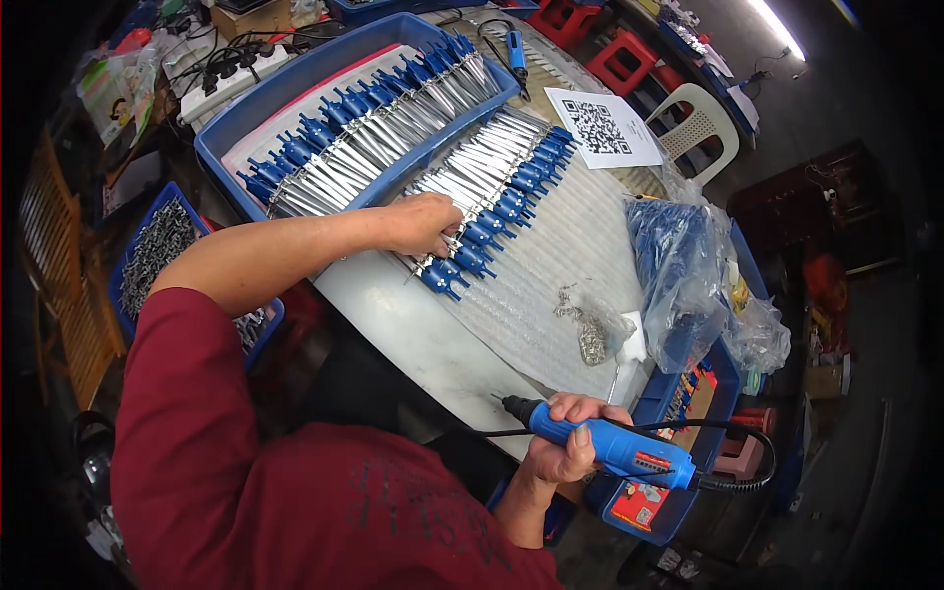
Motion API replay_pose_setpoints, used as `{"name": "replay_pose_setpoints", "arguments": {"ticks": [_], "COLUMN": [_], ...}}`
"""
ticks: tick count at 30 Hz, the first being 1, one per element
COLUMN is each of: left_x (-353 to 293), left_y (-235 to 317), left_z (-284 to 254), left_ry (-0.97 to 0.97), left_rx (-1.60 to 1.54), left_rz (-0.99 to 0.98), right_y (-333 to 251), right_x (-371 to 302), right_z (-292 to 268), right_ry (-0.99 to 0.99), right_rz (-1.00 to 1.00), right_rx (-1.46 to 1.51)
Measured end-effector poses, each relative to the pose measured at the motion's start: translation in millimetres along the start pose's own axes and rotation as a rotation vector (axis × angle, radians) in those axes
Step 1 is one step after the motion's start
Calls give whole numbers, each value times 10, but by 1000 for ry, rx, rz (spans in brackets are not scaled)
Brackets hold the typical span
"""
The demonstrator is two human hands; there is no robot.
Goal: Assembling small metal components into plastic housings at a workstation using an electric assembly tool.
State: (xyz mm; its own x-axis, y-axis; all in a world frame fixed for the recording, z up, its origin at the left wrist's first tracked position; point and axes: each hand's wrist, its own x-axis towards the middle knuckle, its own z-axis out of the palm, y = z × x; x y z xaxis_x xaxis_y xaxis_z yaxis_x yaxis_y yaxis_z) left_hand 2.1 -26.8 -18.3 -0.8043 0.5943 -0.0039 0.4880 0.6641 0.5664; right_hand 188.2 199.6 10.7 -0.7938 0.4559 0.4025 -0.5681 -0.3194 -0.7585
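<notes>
My right hand (565,442) is wrapped round a blue electric screwdriver (615,450), held off the table's near right edge with its thin bit pointing left. From its rear end runs a black cable. My left hand (423,224) reaches across to a row of pieces with blue plastic heads and silver metal rods (487,192), laid side by side on the table. Its fingers are curled down at the row's near end, beside the blue heads (479,236). What they pinch, if anything, is hidden beneath them.
A blue tray (221,177) of similar pieces stands beyond the row. Small metal screws (592,339) lie in a clear bag on the foam-covered table (551,265). Another screwdriver (516,51) lies far back. Plastic-wrapped blue parts (674,265) sit right; a blue bin (162,246) holds metal parts left.
</notes>
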Motion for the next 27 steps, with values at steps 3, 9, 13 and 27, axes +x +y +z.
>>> {"name": "replay_pose_setpoints", "arguments": {"ticks": [3,9,13,27], "left_x": [-13,-20,-23,-1097], "left_y": [21,-21,-6,825], "left_z": [-37,0,-39,365], "left_ry": [-37,-82,-142,-103], "left_rx": [-19,22,78,-1085], "left_rz": [-21,81,268,-301], "right_y": [-12,-34,-65,-93], "right_x": [-6,-36,-66,-96], "right_z": [0,7,18,50], "right_ry": [-37,7,11,-26], "right_rz": [2,-5,1,0], "right_rx": [-35,-37,-28,-19]}}
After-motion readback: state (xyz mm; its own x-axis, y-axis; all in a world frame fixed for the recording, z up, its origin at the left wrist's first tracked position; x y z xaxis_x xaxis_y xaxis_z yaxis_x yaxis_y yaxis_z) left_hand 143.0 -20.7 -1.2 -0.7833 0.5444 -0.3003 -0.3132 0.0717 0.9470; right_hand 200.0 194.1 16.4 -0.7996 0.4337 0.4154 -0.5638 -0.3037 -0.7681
